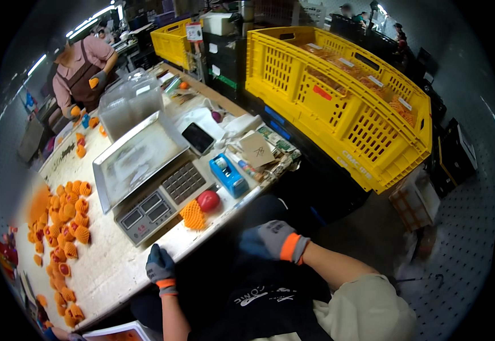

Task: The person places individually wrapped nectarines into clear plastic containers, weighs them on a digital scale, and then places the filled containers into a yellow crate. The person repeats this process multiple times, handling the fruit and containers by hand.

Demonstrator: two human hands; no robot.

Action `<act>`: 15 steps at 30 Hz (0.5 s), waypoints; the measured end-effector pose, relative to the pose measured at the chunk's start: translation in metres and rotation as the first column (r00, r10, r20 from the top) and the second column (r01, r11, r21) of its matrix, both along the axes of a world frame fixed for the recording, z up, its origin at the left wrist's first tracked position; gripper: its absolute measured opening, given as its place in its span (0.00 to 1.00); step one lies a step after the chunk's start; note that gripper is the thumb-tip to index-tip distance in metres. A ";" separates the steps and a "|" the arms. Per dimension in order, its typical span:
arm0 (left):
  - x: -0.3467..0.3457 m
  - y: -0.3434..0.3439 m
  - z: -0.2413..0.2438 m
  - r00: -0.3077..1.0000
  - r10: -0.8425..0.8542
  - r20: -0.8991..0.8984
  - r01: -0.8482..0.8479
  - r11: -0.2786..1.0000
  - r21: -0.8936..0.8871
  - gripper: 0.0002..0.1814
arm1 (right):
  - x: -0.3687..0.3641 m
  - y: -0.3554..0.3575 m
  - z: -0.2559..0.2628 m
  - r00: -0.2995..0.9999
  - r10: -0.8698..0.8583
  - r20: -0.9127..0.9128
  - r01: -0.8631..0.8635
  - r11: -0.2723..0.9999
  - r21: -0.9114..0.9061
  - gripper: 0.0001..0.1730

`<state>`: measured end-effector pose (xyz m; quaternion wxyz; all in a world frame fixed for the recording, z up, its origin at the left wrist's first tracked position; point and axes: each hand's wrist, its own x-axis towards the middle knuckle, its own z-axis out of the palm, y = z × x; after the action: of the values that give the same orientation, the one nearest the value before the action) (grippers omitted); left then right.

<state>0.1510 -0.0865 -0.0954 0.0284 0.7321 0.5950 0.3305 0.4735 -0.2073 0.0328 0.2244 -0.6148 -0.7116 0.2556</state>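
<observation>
My left hand (160, 267), in a grey and blue work glove with an orange cuff, is at the near edge of the white worktable (115, 268). My right hand (273, 241), gloved alike, is in front of my dark apron (247, 277), off the table; its fingers are blurred. I see nothing held in either hand, though the inner fingers are hidden. Beyond my left hand stands a digital scale (145, 218) with a metal pan (140, 160). At its near right corner, a bare red fruit (208, 201) touches an orange foam net sleeve (193, 215).
Many fruits in orange foam nets (66, 213) lie at the left. Behind the scale are clear plastic containers (130, 104); right of it, a phone (198, 137) and blue tape dispenser (229, 175). A yellow crate (281, 81) holds packed boxes. A co-worker (81, 70) stands across the table.
</observation>
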 end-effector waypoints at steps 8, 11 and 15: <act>0.001 0.012 -0.006 0.995 0.033 0.095 -0.020 0.991 -0.132 0.17 | -0.006 0.007 -0.038 0.822 -0.077 -0.564 0.105 0.994 0.017 0.19; -0.003 0.015 -0.003 0.976 0.093 0.198 -0.040 0.966 -0.255 0.18 | -0.030 0.037 -0.083 0.582 0.084 -0.809 -0.275 0.956 -0.098 0.18; 0.001 0.008 0.003 0.994 0.109 0.007 -0.107 0.984 -0.140 0.19 | -0.034 0.081 -0.086 0.212 -0.168 -0.963 -0.705 0.656 -0.269 0.20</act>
<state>0.1520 -0.0785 -0.0923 0.0659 0.6924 0.6552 0.2947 0.4391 -0.1263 -0.0530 0.3038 -0.2128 -0.3818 0.8466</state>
